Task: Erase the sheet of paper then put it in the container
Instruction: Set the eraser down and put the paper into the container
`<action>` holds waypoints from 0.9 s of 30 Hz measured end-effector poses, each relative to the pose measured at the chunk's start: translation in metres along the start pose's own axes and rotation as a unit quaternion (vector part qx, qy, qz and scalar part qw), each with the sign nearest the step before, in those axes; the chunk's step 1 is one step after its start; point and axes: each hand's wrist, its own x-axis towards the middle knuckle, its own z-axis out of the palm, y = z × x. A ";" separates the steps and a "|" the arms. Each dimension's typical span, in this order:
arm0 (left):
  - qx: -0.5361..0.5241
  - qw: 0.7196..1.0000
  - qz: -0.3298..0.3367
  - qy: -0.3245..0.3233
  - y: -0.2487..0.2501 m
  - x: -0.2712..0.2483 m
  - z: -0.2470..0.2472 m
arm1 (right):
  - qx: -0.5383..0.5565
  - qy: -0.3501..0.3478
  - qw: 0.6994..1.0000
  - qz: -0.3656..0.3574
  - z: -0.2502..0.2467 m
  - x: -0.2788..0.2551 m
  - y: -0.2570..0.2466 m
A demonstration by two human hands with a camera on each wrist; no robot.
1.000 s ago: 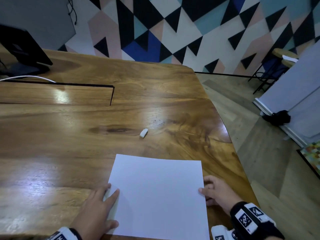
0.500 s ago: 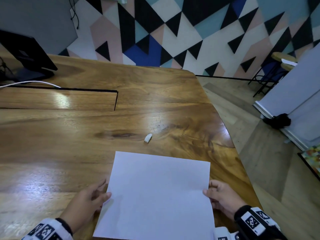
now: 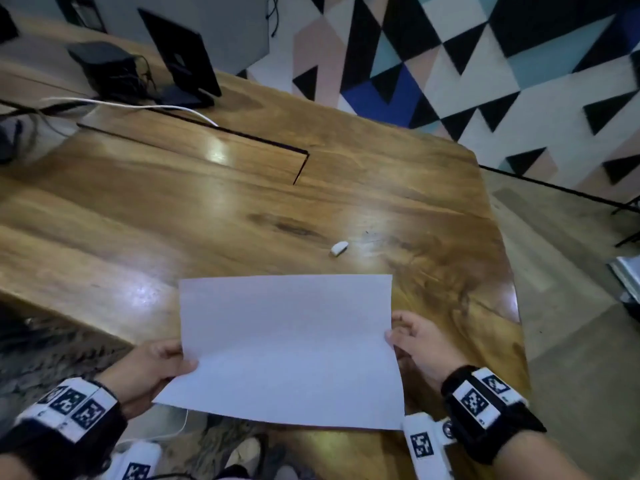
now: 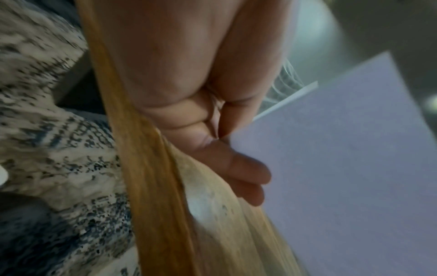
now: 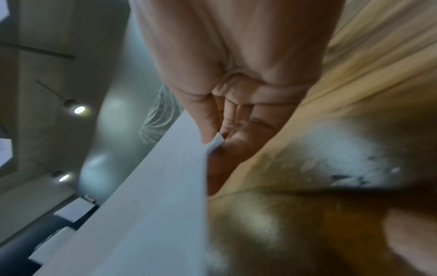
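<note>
- Left hand (image 3: 149, 368) and right hand (image 3: 422, 344) pinch the plain white paper sheet (image 3: 287, 348) by its side edges, lower centre of the frame.
- Small white eraser (image 3: 338, 248) lies on the glossy wooden surface (image 3: 173, 216), just above the sheet.

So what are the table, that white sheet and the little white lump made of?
Table: looks like varnished wood, with visible grain and glossy reflections. Sheet: thin matte paper, bending between both hands. Lump: probably a rubber eraser, too small to be sure.

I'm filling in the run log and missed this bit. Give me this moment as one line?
left hand: pinches sheet of paper | right hand: pinches other edge | sheet: held above table | eraser: on table | container: not in view
</note>
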 end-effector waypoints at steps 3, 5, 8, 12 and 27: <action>-0.016 0.999 0.024 0.041 -0.011 -0.019 -0.016 | -0.036 -0.036 0.999 -0.016 0.020 0.010 -0.009; -0.016 0.996 0.035 0.076 -0.018 -0.027 -0.031 | -0.044 -0.062 0.997 -0.022 0.034 0.015 -0.015; -0.029 0.991 0.037 0.122 -0.028 -0.042 -0.057 | -0.046 -0.110 0.993 -0.025 0.057 0.021 -0.021; -0.042 0.986 0.039 0.158 -0.043 -0.069 -0.090 | -0.079 -0.173 0.981 -0.023 0.097 0.030 -0.030; -0.086 0.905 -0.055 0.414 -0.167 -0.208 -0.240 | -0.308 -0.347 0.881 -0.093 0.324 0.009 -0.028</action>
